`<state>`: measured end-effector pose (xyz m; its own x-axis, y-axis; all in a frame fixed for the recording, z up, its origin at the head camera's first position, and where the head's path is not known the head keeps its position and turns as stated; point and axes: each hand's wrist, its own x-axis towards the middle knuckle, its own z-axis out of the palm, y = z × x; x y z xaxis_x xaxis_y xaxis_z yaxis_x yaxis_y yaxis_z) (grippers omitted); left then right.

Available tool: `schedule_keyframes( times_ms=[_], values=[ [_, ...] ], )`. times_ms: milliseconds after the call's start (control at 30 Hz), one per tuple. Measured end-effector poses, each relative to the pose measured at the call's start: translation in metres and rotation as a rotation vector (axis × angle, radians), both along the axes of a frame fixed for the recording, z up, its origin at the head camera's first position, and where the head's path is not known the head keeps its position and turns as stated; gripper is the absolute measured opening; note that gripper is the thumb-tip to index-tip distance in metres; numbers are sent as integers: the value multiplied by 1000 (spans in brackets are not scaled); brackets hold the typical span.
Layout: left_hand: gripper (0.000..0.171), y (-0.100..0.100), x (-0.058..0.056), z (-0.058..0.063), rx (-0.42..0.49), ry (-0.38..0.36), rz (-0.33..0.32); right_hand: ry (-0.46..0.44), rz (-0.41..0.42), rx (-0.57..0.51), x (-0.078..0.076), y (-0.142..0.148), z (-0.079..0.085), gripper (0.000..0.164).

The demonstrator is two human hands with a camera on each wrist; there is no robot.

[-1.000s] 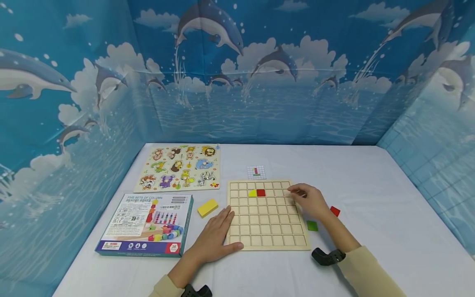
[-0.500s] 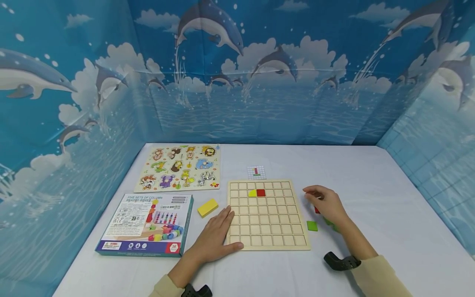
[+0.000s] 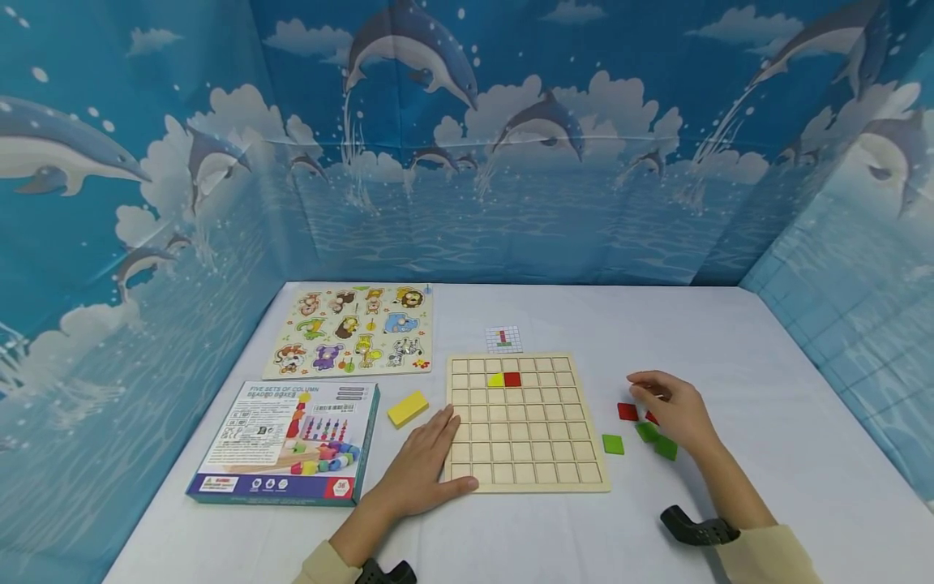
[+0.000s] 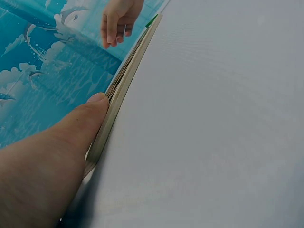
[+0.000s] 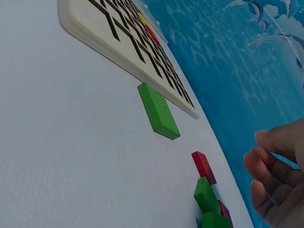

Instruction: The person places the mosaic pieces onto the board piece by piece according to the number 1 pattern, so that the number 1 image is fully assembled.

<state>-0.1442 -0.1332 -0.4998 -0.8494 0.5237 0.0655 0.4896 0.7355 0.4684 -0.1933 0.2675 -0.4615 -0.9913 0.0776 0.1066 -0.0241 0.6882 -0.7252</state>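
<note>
My left hand (image 3: 422,461) lies with straight fingers over the left edge of a wooden grid board (image 3: 467,483); its thumb (image 4: 90,114) rests along the near rim. In one row toward the far side of the board sit a yellow tile (image 3: 496,380) and, touching it, a red tile (image 3: 513,380). My right hand (image 3: 674,412) hovers right of the board, fingers loosely bent, nothing between them. Below it lie a red tile (image 3: 627,412), another red one partly hidden by the hand, and two green tiles (image 3: 647,431) close together. A separate green tile (image 5: 159,114) lies beside the board's right edge.
A small card (image 3: 503,339) with a coloured grid pattern lies behind the board. Left of the board are a yellow block (image 3: 408,409), a boxed bead set (image 3: 284,442) and an animal puzzle board (image 3: 353,332). A dolphin-print curtain (image 3: 467,219) surrounds the white table.
My right hand has moved away from the board's right edge, rightward to above the loose tiles, uncovering several red and green ones. My left hand has stayed in place.
</note>
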Motion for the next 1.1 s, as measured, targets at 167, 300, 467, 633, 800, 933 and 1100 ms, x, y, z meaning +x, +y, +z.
schedule_keyframes(
  times_ms=[167,300,467,633,800,933,1100],
  values=[
    [96,0,-1,-1,4,12,-7,-16,-43,-6,4,6,4,33],
    [95,0,-2,-2,9,28,-11,-30,-45,-22,6,16,4,39],
    [95,0,-1,-1,11,28,-11,-16,-54,-27,10,27,0,41],
    [96,1,-1,-1,-2,9,-3,-15,-69,-28,11,38,-4,40],
    [97,1,-1,-1,-6,7,-4,-48,-60,10,11,44,-9,40],
    [97,1,-1,0,-4,4,-5,-62,-34,46,12,49,-15,38],
    [96,1,-1,-1,-6,-6,0,-93,3,82,11,52,-21,41]
  ],
)
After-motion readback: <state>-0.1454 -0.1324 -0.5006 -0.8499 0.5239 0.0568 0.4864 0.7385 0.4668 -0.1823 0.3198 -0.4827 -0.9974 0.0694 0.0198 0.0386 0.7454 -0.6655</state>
